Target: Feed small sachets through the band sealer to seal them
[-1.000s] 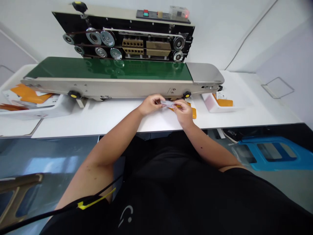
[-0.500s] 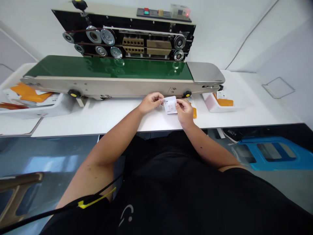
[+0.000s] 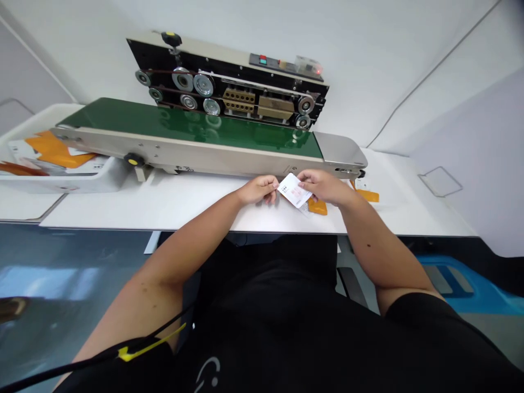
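Note:
A small white printed packet [image 3: 293,191] is tilted between my two hands, just in front of the belt machine. My left hand [image 3: 260,191] pinches its left corner with thumb and finger. On the other side, my right hand [image 3: 321,185] grips the packet's upper right edge. Below my right hand, an orange packet [image 3: 317,206] lies on the white table [image 3: 196,207], with a white printed piece partly hidden beside it.
Behind my hands stands a sealing machine with a green conveyor belt [image 3: 184,128] and metal wheels. At the left, a white bin [image 3: 98,183] holds orange and white packets. More packets [image 3: 367,195] lie right of my right forearm. A blue stool [image 3: 450,278] stands below.
The view has shifted and tilted. The packet has turned from nearly upright to slanted, and my right hand now reaches across its upper right edge.

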